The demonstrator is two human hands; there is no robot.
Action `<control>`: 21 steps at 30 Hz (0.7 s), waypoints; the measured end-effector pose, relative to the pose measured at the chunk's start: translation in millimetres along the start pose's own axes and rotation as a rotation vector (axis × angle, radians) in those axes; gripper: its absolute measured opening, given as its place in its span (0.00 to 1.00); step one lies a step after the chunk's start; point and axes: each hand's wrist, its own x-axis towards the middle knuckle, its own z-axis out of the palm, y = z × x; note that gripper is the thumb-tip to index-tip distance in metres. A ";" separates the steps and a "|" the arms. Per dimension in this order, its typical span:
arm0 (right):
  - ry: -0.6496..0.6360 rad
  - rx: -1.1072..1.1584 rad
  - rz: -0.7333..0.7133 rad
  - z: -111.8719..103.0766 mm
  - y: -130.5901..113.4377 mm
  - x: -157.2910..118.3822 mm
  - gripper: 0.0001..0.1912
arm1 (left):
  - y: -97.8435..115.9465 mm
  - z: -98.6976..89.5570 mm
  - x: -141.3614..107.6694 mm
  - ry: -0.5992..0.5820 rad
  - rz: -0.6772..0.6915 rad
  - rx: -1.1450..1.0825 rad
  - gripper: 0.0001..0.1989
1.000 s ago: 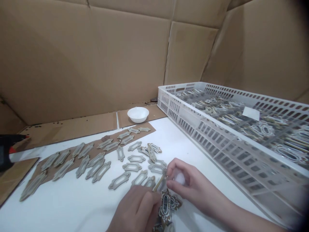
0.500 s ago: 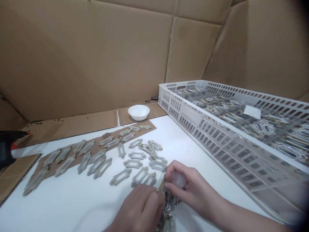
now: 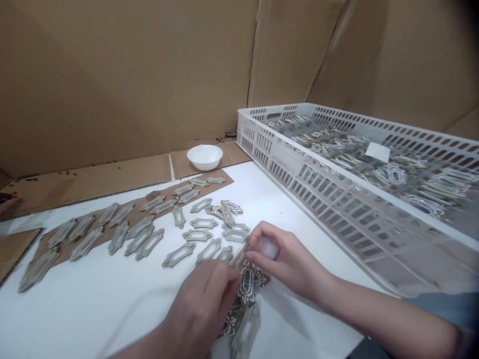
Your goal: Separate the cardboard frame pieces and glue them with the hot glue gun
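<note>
Currently, left hand (image 3: 200,304): thin tan strip (image 3: 238,254) is pinched narrowly.
Right hand (image 3: 288,257): whitish wad (image 3: 268,247) is gripped.
White crate (image 3: 258,144): ornate plates (image 3: 389,175) are piled inside.

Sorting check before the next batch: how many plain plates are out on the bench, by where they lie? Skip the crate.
Plain plates on brown card: 16
Loose on white surface: 9
On patterned plates: 1
Total: 26
Anything hidden under the hands isn't counted.
</note>
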 end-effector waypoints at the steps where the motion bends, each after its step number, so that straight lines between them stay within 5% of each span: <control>1: -0.004 -0.008 -0.009 0.5 0.0 -0.3 0.04 | 0.0 0.1 -0.3 0.000 -0.008 0.001 0.05; 10: -0.009 -0.090 -0.080 3.8 -0.5 -1.8 0.04 | -0.8 2.7 -5.5 -0.038 -0.052 -0.018 0.06; 21: 0.041 -0.077 -0.021 4.8 0.9 -1.2 0.07 | -1.3 2.6 -7.3 -0.030 0.058 0.008 0.07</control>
